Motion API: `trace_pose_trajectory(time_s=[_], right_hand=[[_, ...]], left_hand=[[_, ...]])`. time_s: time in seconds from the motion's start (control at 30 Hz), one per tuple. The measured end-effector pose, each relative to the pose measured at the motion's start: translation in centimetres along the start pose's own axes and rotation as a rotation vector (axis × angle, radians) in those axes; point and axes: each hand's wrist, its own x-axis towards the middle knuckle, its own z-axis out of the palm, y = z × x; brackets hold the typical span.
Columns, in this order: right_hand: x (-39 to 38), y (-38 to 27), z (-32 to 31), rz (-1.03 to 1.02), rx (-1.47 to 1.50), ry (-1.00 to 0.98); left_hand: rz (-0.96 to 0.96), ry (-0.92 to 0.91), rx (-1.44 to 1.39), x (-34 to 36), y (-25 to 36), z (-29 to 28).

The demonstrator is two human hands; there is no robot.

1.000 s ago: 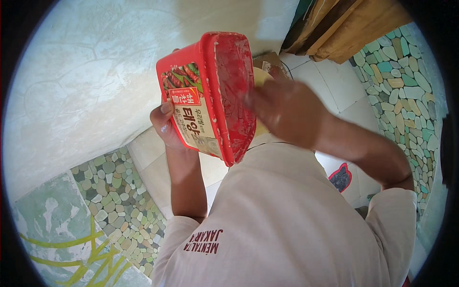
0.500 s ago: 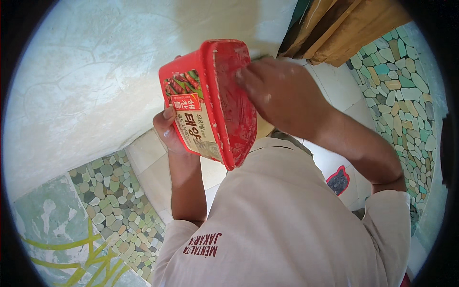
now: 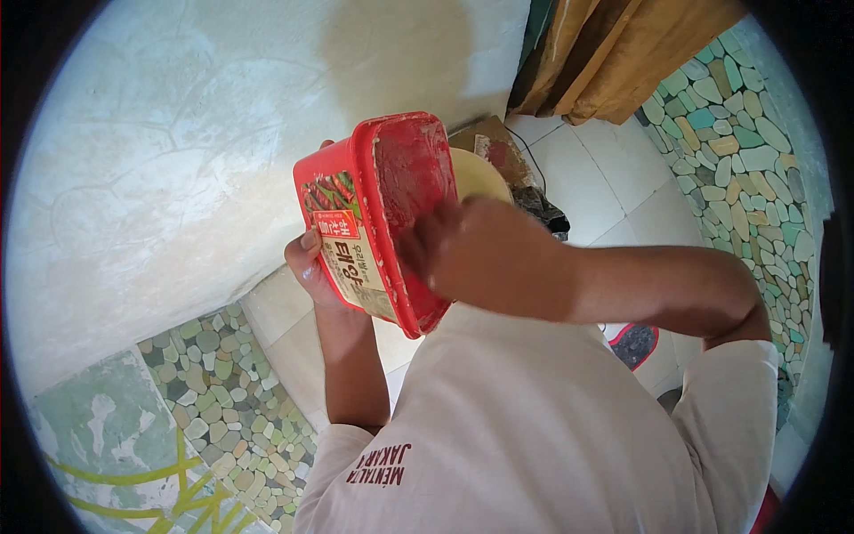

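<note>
A red plastic tub (image 3: 326, 173) with a picture label is tilted on its side in front of my chest. Whitish smears coat its rim and the red surface that faces right. My left hand (image 3: 309, 267) grips the tub from the left, its thumb on the label and its other fingers mostly hidden behind. Against the smeared red surface, near the lower right rim, is my right hand (image 3: 498, 258), with its fingers curled inward and slightly blurred. Whatever those fingers may hold is hidden.
Beyond the tub stand a pale yellow round container (image 3: 480, 176), a cardboard box (image 3: 505, 149) and black plastic (image 3: 544, 212). A pale wall (image 3: 178, 133) rises at left. Brown cloth (image 3: 614, 62) hangs at the far right. Pebble-patterned flooring (image 3: 747, 151) borders white tiles (image 3: 592, 187).
My right hand has swept down and left across the tub's smeared surface. The tub has shifted slightly down and left, and the yellow container and cardboard box now show more beyond it.
</note>
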Motion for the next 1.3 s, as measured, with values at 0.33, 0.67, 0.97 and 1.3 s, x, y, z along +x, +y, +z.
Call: trace_pose_trajectory(time_s=[0.33,0.67,0.97,1.3], right_hand=[[0.3,0.0,-0.1,-0.075,-0.004,-0.048],[0.0,0.1,0.5,-0.088,-0.029,-0.074],[1.0,-0.3,1.5,-0.066,0.127,-0.08],[1.8,-0.6,-0.2,-0.032,0.147,-0.24]], left_hand=[[0.087,0.144,0.062,0.1,-0.6,1.0],[0.047,0.166,0.026,-0.2,0.2,-1.0],[0.042,0.18,0.047,0.0,0.0,-1.2],[0.029,0.222,0.054,0.1,0.6,-1.5]])
